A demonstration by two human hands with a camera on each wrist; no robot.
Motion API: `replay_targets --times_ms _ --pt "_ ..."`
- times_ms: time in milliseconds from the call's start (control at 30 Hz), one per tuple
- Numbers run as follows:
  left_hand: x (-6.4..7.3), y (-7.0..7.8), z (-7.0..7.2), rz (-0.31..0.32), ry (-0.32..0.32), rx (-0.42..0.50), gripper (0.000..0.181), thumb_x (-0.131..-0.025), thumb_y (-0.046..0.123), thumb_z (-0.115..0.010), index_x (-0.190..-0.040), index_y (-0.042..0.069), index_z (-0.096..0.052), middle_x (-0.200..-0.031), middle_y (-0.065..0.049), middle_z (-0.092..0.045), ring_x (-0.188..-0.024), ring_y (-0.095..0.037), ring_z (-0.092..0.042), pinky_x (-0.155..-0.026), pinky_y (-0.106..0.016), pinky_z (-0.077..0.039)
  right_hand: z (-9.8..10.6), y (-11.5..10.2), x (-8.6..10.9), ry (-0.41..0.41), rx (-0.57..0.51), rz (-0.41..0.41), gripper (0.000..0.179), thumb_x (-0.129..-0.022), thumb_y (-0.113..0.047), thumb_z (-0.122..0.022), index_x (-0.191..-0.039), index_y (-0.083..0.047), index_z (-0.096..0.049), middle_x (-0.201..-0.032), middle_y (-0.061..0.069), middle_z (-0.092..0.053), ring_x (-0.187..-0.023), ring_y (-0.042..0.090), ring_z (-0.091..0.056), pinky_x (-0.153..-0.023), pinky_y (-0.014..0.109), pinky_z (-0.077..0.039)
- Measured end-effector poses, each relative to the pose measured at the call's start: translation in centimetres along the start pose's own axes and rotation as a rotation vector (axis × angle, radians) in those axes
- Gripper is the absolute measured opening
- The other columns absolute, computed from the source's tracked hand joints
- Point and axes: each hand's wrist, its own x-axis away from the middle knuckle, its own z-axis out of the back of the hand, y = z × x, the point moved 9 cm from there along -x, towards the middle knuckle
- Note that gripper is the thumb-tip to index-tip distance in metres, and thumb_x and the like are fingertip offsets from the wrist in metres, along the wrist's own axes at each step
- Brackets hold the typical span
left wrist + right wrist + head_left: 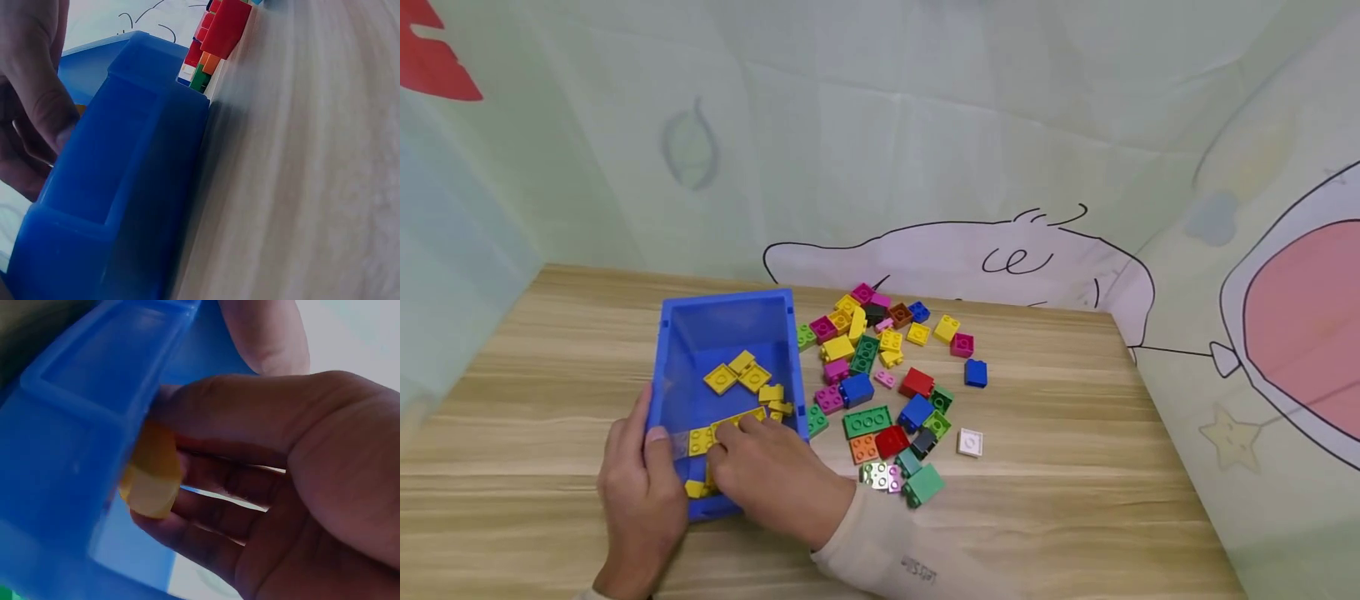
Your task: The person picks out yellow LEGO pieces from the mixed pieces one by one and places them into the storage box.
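Observation:
A blue plastic bin (730, 304) with several yellow toy bricks (741, 375) inside stands on the table, tipped slightly in the head view. My left hand (643, 483) grips its left wall, the thumb over the rim and the fingers along the outside. Inside the near end of the bin, my right hand (775, 475) has its fingers curled down among the yellow pieces. The right wrist view shows a yellow brick (156, 487) held between its thumb and fingers, close to the bin's wall. From above, the hand partly covers the bricks beneath it.
Right of the bin, many loose bricks lie scattered on the wooden table (1060, 467), among them a green brick (923, 485), a red brick (917, 382) and a white brick (970, 442). A printed cloth (850, 150) hangs behind the table.

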Motion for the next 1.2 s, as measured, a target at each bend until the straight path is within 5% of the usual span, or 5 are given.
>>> replay_targets --times_ms 400,867,967,1067,1200 --pt "0.1 -0.2 0.0 0.0 0.032 0.011 0.046 -0.103 0.01 -0.044 -0.148 0.012 -0.052 -0.105 -0.026 -0.058 -0.09 -0.025 -0.05 -0.083 -0.017 -0.034 -1.4 0.6 -0.5 -0.055 -0.05 -0.112 0.026 -0.098 -0.025 -0.067 -0.122 -0.016 -0.068 -0.115 -0.003 -0.063 -0.096 0.012 -0.056 -0.085 0.028 -0.051" --pt "0.2 -0.5 0.0 0.008 0.036 0.008 0.045 -0.103 0.01 -0.044 -0.147 0.011 -0.053 -0.101 -0.026 -0.057 -0.088 -0.019 -0.048 -0.08 -0.017 -0.033 1.1 0.9 0.2 -0.03 -0.123 -0.022 0.026 -0.097 -0.025 -0.069 -0.121 -0.014 -0.067 -0.11 -0.005 -0.06 -0.095 0.007 -0.053 -0.092 0.02 -0.044" --pt "0.2 -0.6 -0.1 0.016 0.03 0.006 0.046 -0.103 0.01 -0.044 -0.148 0.011 -0.052 -0.102 -0.025 -0.057 -0.088 -0.018 -0.047 -0.079 -0.018 -0.033 3.7 2.8 1.6 0.038 -0.256 -0.02 0.029 -0.096 -0.023 -0.07 -0.123 -0.013 -0.066 -0.112 -0.005 -0.059 -0.098 0.005 -0.051 -0.092 0.015 -0.04" --pt "0.2 -0.5 -0.4 0.025 0.009 0.013 0.046 -0.104 0.011 -0.043 -0.149 0.011 -0.05 -0.104 -0.025 -0.056 -0.088 -0.018 -0.046 -0.08 -0.018 -0.033 6.6 6.3 3.8 0.209 -0.396 -0.058 0.027 -0.094 -0.016 -0.072 -0.121 -0.009 -0.067 -0.114 0.0 -0.062 -0.101 0.009 -0.054 -0.091 0.014 -0.041" --pt "0.2 -0.4 -0.4 0.035 -0.002 0.014 0.047 -0.104 0.011 -0.042 -0.15 0.012 -0.048 -0.104 -0.025 -0.055 -0.087 -0.019 -0.045 -0.08 -0.019 -0.032 8.2 11.9 6.0 0.359 -0.432 -0.176 0.027 -0.091 -0.009 -0.075 -0.116 -0.007 -0.068 -0.114 0.003 -0.065 -0.104 0.015 -0.058 -0.09 0.019 -0.044"
